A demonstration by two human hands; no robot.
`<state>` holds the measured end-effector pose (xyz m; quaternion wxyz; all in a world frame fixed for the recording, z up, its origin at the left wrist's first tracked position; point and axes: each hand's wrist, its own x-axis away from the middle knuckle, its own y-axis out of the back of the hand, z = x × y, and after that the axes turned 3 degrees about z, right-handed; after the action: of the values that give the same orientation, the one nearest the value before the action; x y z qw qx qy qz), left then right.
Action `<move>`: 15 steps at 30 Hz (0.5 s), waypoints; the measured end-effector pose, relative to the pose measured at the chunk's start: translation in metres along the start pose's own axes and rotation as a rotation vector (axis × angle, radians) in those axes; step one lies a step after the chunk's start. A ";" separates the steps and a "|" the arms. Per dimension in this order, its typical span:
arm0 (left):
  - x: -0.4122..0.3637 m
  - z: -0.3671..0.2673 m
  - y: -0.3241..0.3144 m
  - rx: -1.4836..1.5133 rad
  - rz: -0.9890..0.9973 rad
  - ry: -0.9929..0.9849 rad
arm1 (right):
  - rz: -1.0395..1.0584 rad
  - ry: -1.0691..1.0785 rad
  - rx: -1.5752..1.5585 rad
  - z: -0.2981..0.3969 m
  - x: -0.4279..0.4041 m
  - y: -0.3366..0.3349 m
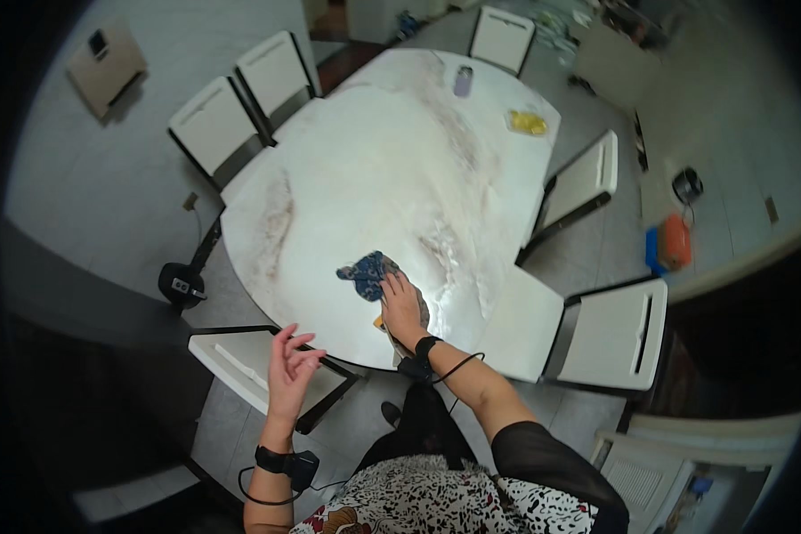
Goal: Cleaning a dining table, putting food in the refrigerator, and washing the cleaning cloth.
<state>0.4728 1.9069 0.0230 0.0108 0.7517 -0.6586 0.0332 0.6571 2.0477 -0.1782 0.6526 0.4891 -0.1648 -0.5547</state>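
Observation:
My right hand (402, 304) lies on a dark blue patterned cloth (367, 275), holding it against the marble-look table (347, 180) near its front edge. Part of the cloth is bunched ahead of my fingers. Beside my right wrist a small yellow-and-beige thing (379, 323) shows at the table's edge, mostly hidden by the hand. My left hand (294, 367) is raised in the air over a white chair (230, 364), its fingers apart and slightly curled, holding nothing.
A purple bottle (463, 81) and a clear tray with yellow contents (527, 123) stand on the far right of the table. Several white chairs surround it, one close on the right (607, 334). A black socket unit (181, 285) is at the left. Cables hang from both wristbands.

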 end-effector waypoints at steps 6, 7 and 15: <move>0.028 -0.004 -0.008 -0.002 0.093 0.059 | 0.073 0.108 -0.063 0.007 0.008 0.009; 0.035 -0.001 -0.005 -0.008 0.096 0.051 | 0.081 0.113 -0.056 0.013 0.025 0.009; 0.048 0.020 -0.043 -0.038 0.086 0.125 | -0.038 0.026 0.026 -0.036 0.018 0.026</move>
<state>0.5224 1.8637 0.0076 0.0647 0.7189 -0.6887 0.0680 0.7053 2.0455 -0.1799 0.6376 0.5077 -0.1544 -0.5584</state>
